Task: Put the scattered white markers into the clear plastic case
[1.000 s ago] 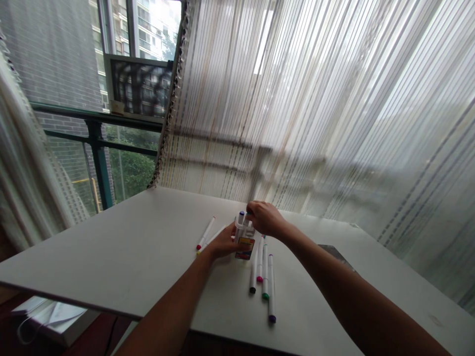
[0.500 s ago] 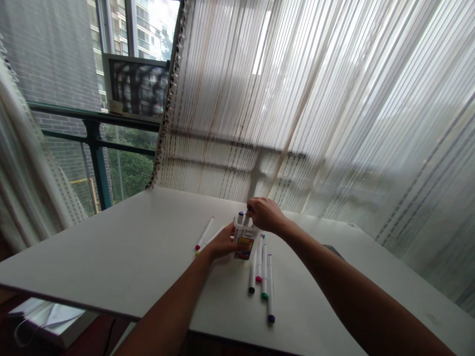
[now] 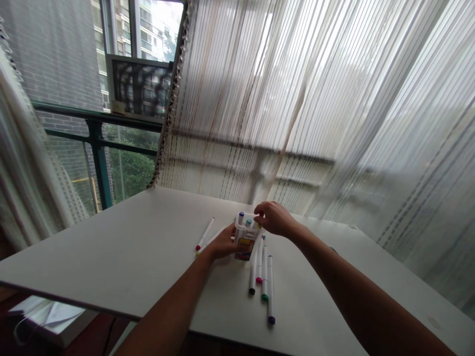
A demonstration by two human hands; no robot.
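A clear marker box [image 3: 245, 241] with a colourful label stands upright on the white table [image 3: 129, 247]. My left hand [image 3: 222, 243] is wrapped round its left side. Capped markers stick out of the top of the box. My right hand [image 3: 273, 219] hovers at the box's top right, fingers curled and pinching near a marker end; what they grip is unclear. Several white markers [image 3: 264, 272] with coloured caps lie in a row just right of the box. Two more markers [image 3: 206, 234] lie to its left.
Sheer striped curtains [image 3: 315, 113] hang close behind the table's far edge. A window with a green railing [image 3: 96, 148] is at the left. Papers [image 3: 48, 314] lie below the table's near left edge. A dark flat object shows behind my right forearm.
My right hand has shifted slightly right along the box top, uncovering a teal-capped marker standing in the box. My left hand has kept its hold on the box.
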